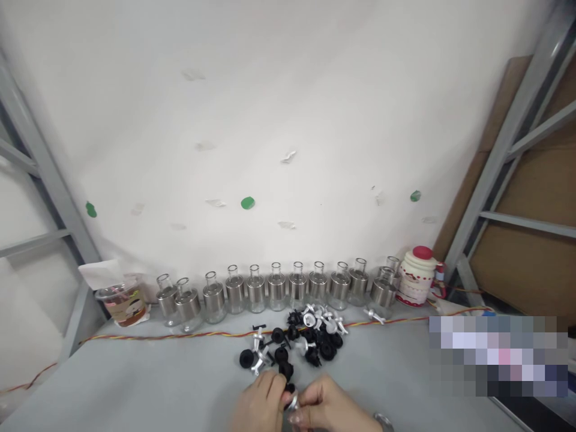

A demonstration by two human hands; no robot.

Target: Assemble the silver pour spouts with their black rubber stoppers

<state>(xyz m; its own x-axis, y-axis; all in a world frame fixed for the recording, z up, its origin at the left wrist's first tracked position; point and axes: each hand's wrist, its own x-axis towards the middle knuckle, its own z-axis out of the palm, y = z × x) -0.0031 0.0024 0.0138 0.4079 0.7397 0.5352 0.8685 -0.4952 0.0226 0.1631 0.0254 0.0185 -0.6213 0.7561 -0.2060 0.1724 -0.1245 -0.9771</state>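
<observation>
A loose pile of small black and silver parts [327, 350] lies on the grey table [180, 384]. Just in front of this pile, the left hand [260, 403] and the right hand [333, 408] are close together, with a small part between them. The left fingers are closed on its black piece [290, 389], mostly hidden by them, while the right thumb and fingers pinch its silver piece [294, 401]; whether the two pieces are joined I cannot tell. The right wrist wears a band [383, 422].

Behind the pile, a row of glass bottles [255, 289] with metal collars stands upright along the white wall [315, 120]. A twisted red and yellow wire [157, 336] runs out to both sides of the pile. A single silver part [374, 315] lies to the pile's right. Farther right of the pile stands a cream mug [416, 279] with a red-knobbed lid; well to its left is a labelled plastic cup [126, 309].
</observation>
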